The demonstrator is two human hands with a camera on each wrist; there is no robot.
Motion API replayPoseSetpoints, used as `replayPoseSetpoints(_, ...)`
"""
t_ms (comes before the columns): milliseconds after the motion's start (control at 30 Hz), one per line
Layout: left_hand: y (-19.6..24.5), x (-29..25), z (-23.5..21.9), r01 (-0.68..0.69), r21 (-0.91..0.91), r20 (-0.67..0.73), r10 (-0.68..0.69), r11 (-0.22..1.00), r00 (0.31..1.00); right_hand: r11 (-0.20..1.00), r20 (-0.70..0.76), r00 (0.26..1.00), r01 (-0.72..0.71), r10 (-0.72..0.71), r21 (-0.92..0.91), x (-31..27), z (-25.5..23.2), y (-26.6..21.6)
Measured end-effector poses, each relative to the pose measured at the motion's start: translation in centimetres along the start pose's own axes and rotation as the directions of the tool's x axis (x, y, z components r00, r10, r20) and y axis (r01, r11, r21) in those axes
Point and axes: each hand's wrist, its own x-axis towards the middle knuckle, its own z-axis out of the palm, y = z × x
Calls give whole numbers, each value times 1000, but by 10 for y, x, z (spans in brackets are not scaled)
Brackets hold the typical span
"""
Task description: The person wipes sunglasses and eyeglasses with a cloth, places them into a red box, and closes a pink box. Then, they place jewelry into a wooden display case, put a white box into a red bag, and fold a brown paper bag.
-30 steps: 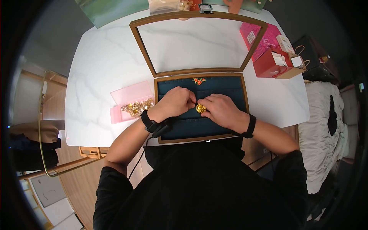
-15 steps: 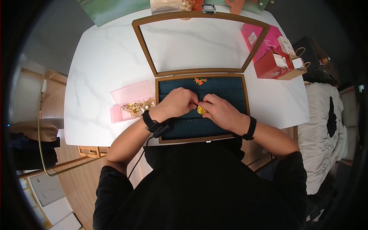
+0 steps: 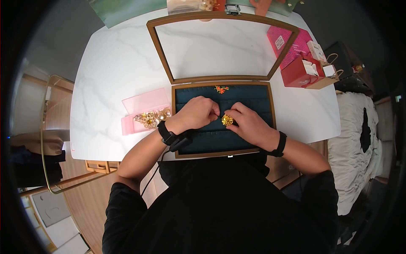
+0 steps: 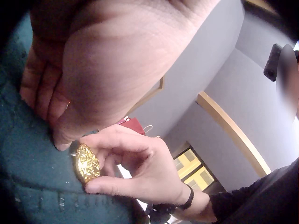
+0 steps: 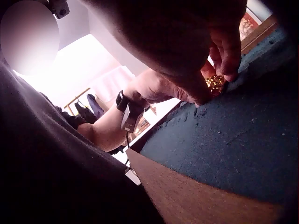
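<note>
A dark teal padded tray (image 3: 249, 142) lies in an opened wooden case. Over its middle, the right hand (image 3: 253, 127) pinches a round gold ornament (image 3: 227, 120) between thumb and fingers; in the left wrist view the ornament (image 4: 88, 163) looks crinkled and shiny, held at its edge. Just left of it is the left hand (image 3: 196, 113), fingers curled and tips low by the lining, apart from the ornament in the head view. A tiny gold glint shows between its fingers in the left wrist view; what it is cannot be told. A red-orange floral piece (image 3: 221, 89) sits at the tray's top.
Left of the case stands an open pink box (image 3: 128, 126) of gold jewellery. The case's framed clear lid (image 3: 167, 63) leans back behind the tray. At the right are a pink package (image 3: 287, 44) and a red box (image 3: 294, 76) beside a paper bag.
The right hand has moved slightly right with the gold ornament, opening a gap from the left hand's fingertips. The left hand has stayed nearly in place.
</note>
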Motion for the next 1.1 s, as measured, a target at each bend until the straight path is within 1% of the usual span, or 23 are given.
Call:
replayPoseSetpoints(67,0,0,0,-23,5,-4,23,1000,1000,1000,-8,1000,7,-7,-7,-1,1,2)
replayPoseSetpoints(333,4,0,1,-20,-9,12,20,1000,1000,1000,-9,1000,22,-22,6,-2,3,3)
replayPoseSetpoints(400,5,2,3,-11,-2,24,11,1000,1000,1000,-65,998,10,-11,-13,-3,7,6)
replayPoseSetpoints(433,4,2,5,-38,30,3,38,999,999,1000,-64,998,10,-11,-13,-3,7,6)
replayPoseSetpoints(467,3,3,6,-65,62,-17,66,996,998,998,-81,996,-35,39,52,-4,7,7)
replayPoseSetpoints(500,2,3,8,-64,62,-17,66,996,998,990,-96,991,-78,90,117,-3,7,7)
replayPoseSetpoints(533,2,3,10,-46,71,-30,48,996,998,990,-96,991,-78,89,117,-3,6,6)
replayPoseSetpoints(600,1,3,13,-27,79,-42,31,996,999,958,-62,977,-189,206,217,0,1,3)
replayPoseSetpoints(633,1,2,14,-19,73,-59,24,997,998,958,-62,977,-189,206,217,1,-1,4)
replayPoseSetpoints(700,1,1,16,-11,65,-77,16,998,997,874,-9,956,-266,295,407,2,-6,8)
replayPoseSetpoints(733,2,0,16,-2,60,-90,7,998,996,875,-6,956,-266,294,405,2,-7,13)
replayPoseSetpoints(800,3,-1,17,10,50,-108,-5,999,994,716,134,914,-384,382,582,1,-8,27)
replayPoseSetpoints(833,4,-1,18,21,50,-109,-15,999,994,718,137,914,-387,382,579,0,-10,32)
replayPoseSetpoints(900,4,0,17,31,47,-113,-25,998,993,659,208,915,-395,347,640,2,-14,38)
replayPoseSetpoints(933,4,0,16,27,53,-115,-21,998,993,661,211,914,-397,346,636,2,-16,42)
replayPoseSetpoints(1000,3,-1,17,26,54,-122,-19,998,992,583,288,909,-414,300,699,3,-20,48)
replayPoseSetpoints(1033,1,0,18,12,55,-125,-6,998,992,586,292,909,-416,298,695,3,-22,49)
replayPoseSetpoints(1100,-1,0,19,2,52,-133,5,999,991,537,305,911,-410,277,737,3,-25,50)
